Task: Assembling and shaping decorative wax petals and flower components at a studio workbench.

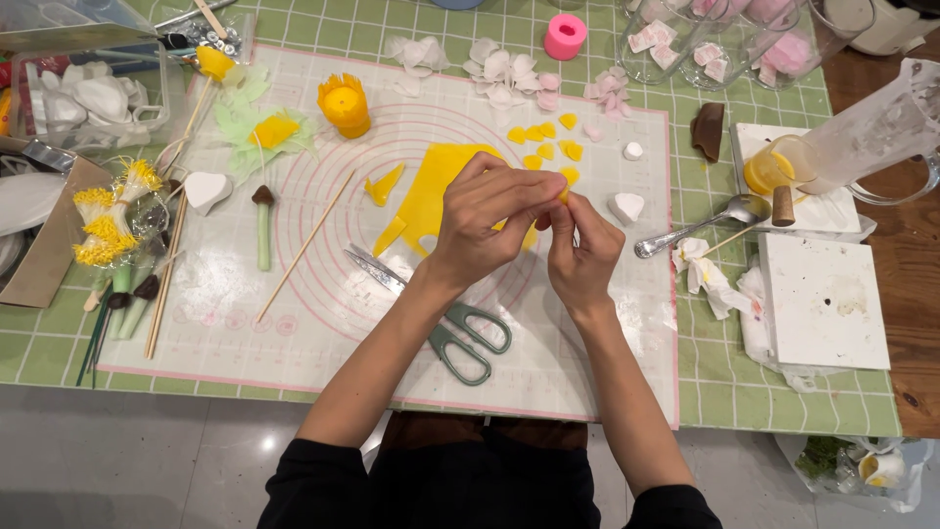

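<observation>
Covering most of the green checked tablecloth point(783, 402), a translucent work mat point(294, 333) with pink ring markings carries nearly everything in use. At its middle lies a rolled sheet of yellow clay point(431, 191), already cut along its edges, with two yellow offcuts just beside it. Green-handled scissors point(460, 338) rest below the sheet, partly under the left forearm, and a thin wooden skewer point(308, 245) lies slantwise to their left. A yellow fringed cup shape point(345, 105) stands near the mat's top, and a finished yellow flower on pale green leaves point(272, 130) lies left of it. Above the hands, a cluster of small yellow petals point(548, 142) sits cut out and unused, so as far as can be judged, the cutting is largely done and the shaping has many pieces left. The left hand point(485, 220) and right hand point(583, 250) meet over the mat, fingertips drawn narrow and pinching one small yellow clay piece point(564, 196) between them, held above the sheet's right edge.
</observation>
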